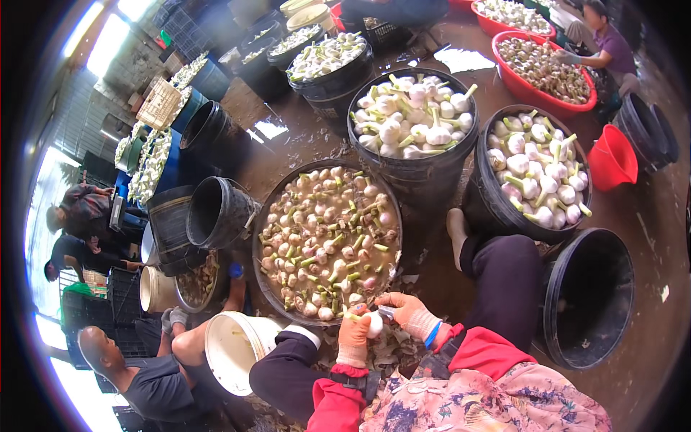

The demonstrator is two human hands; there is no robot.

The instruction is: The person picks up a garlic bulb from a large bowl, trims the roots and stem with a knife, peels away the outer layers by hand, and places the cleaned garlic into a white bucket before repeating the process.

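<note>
My left hand [353, 341], in an orange-coated work glove, is closed around a white garlic bulb [374, 325] with a green stem stub. Close on its right, my gloved right hand [413, 314] grips a small metal blade [386, 311], most of it hidden by the fingers. Both hands are just past the near rim of a wide dark tub [400, 237] of muddy water, where many unpeeled garlic bulbs [324, 216] float. Below my hands, loose garlic skins [397, 348] cover the floor between my knees.
Black buckets heaped with white garlic [413, 116] [540, 167] stand beyond the tub and to its right. An empty black bucket [588, 299] lies tipped near my right leg. A cream bucket [229, 353] is at my left knee. A seated co-worker [148, 383] is at the left.
</note>
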